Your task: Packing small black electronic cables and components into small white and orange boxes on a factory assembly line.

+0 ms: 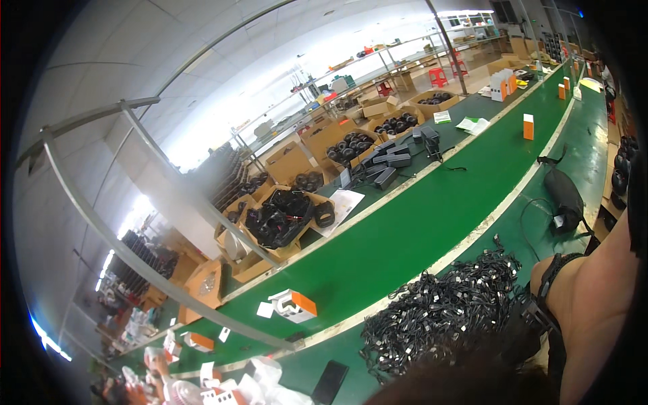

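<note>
Neither of my hands shows in the head view. A bare upper arm or shoulder (597, 304) with a black strap fills the lower right, and dark hair (466, 374) covers the bottom edge. Closest to that arm is a big heap of bundled black cables (439, 307) lying on the near green table strip. Past it runs the green conveyor belt (405, 236), with a small orange-and-white box (294, 305) lying on it at the left.
A black bag (563, 196) with a cord lies on the near strip. Open cardboard boxes of black parts (280, 219) line the far side, with black adapters (391, 162) and papers. An upright orange box (528, 126) stands on the belt. A flat black device (329, 381) lies bottom left.
</note>
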### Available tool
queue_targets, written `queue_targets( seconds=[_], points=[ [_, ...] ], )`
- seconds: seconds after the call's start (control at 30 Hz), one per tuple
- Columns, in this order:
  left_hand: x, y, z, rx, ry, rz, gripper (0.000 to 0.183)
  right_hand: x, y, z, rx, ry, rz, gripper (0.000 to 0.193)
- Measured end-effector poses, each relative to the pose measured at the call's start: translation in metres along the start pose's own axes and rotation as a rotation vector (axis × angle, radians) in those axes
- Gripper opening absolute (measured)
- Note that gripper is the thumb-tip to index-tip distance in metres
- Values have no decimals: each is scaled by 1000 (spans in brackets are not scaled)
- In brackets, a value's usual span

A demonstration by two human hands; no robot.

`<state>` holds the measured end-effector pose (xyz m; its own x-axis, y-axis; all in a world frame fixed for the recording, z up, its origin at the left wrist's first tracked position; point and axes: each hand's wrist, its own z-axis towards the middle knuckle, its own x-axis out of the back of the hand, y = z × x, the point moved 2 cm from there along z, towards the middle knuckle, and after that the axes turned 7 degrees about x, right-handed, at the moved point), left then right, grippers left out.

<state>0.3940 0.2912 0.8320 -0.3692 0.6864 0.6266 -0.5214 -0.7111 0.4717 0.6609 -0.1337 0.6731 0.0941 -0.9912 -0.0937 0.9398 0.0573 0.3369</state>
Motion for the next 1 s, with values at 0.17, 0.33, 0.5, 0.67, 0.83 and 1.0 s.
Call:
queue_targets(
  seconds=[0.17,0.33,0.5,0.67,0.83,1.0],
  points=[
    [10,-25,-4,29,67,23,39,-13,5,-3,-29,-35,-41,81],
    [21,-55,-43,87,185,41,40,-41,3,-7,-43,-96,-33,79],
    [23,-67,-62,117,290,78,40,-50,8,-5,-39,-130,-47,76],
    [15,-66,-36,117,337,123,41,-32,22,-3,-53,-127,-115,74],
    [-4,-79,-34,144,431,135,42,-20,38,-2,-50,-171,-151,71],
    [-103,-143,-143,287,722,26,42,-28,48,-12,49,-408,-50,69]
  ],
)
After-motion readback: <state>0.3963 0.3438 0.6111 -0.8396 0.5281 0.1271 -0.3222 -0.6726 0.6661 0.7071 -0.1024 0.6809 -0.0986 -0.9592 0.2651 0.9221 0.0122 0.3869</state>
